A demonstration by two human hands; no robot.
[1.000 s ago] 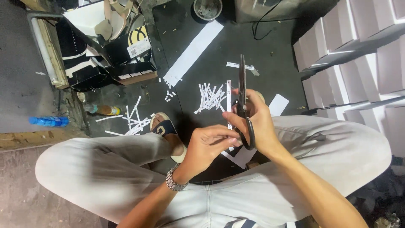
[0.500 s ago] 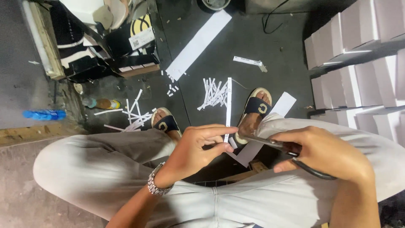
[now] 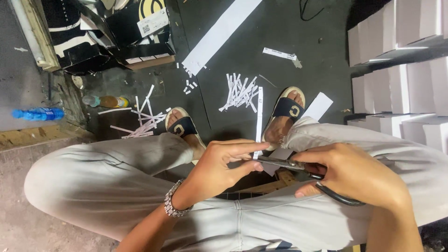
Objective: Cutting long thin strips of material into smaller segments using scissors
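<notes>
— So, what does the right hand (image 3: 354, 175) have?

— A pair of scissors (image 3: 298, 170) with black handles. The fingers are curled through and around the handle loops, closed on them, and the metal blades point left toward the other hand. The blades look nearly together; how far apart they stand I cannot tell.

— And the left hand (image 3: 219, 165)?

— It pinches a narrow white paper strip (image 3: 259, 119) between the thumb and the outstretched forefinger, at the strip's lower end. The remaining fingers are folded in. The strip stands up from the fingertips, running away from the person over the floor between the two feet. The blade tips sit just beside that pinch, at the base of the strip.

— A watch on that arm?

— A metal wristwatch (image 3: 176, 205), yes, on the left wrist.

— What lies around?

— The person sits with knees wide in light grey trousers (image 3: 107, 177), wearing dark sandals (image 3: 284, 114). On the dark floor (image 3: 298, 79) ahead lies a heap of cut white strips (image 3: 240, 91), a second scatter of strips (image 3: 142, 119) near the left foot, and a long white paper sheet (image 3: 219, 35) further off. White boxes (image 3: 401, 79) are stacked on the right. A blue bottle (image 3: 37, 113) lies at the left, well apart from the hands, and dark cartons (image 3: 116, 37) sit at upper left.
</notes>
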